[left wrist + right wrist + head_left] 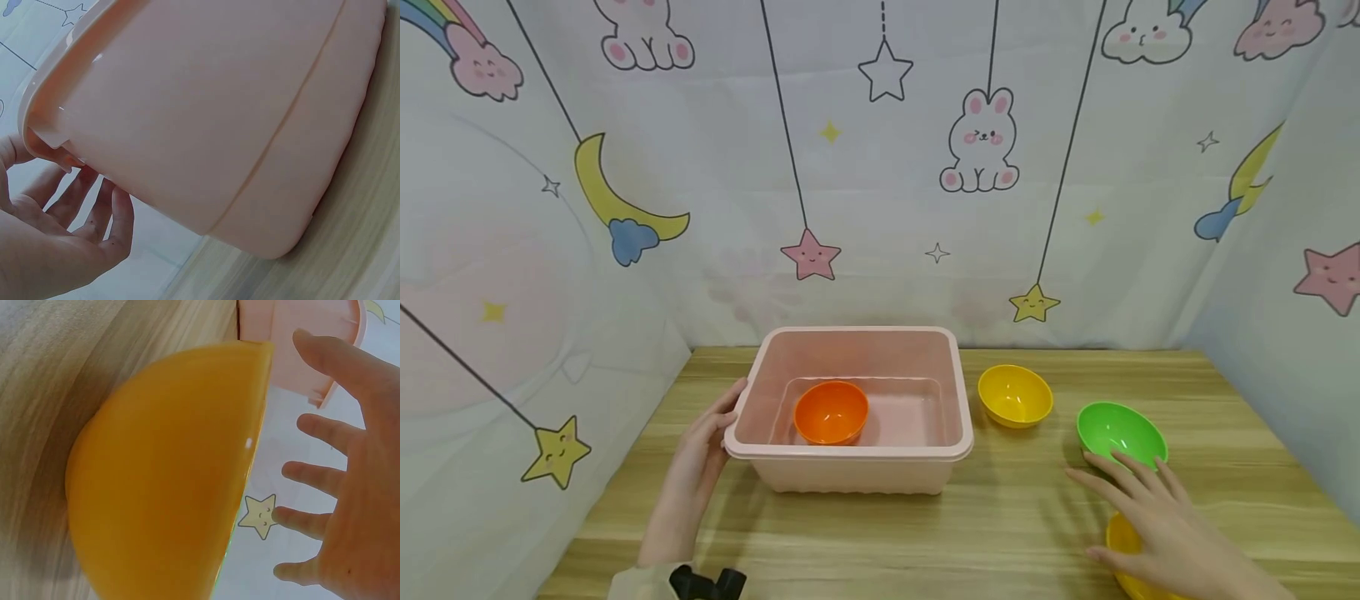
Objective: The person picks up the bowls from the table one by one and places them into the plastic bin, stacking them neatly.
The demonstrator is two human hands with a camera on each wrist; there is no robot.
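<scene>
A pink plastic tub stands on the table with an orange bowl inside, toward its left. At its left side my left hand grips the rim; in the left wrist view the bent fingers lie under the rim against the outer wall. My right hand hovers with spread fingers over a yellow-orange bowl, partly covering it in the head view. The right wrist view shows that bowl upright, its rim apart from the fingertips. Just beyond the hand is a green bowl.
A yellow bowl sits right of the tub, near the back of the wooden table. White cloth printed with stars, moons and rabbits hangs behind and along both sides.
</scene>
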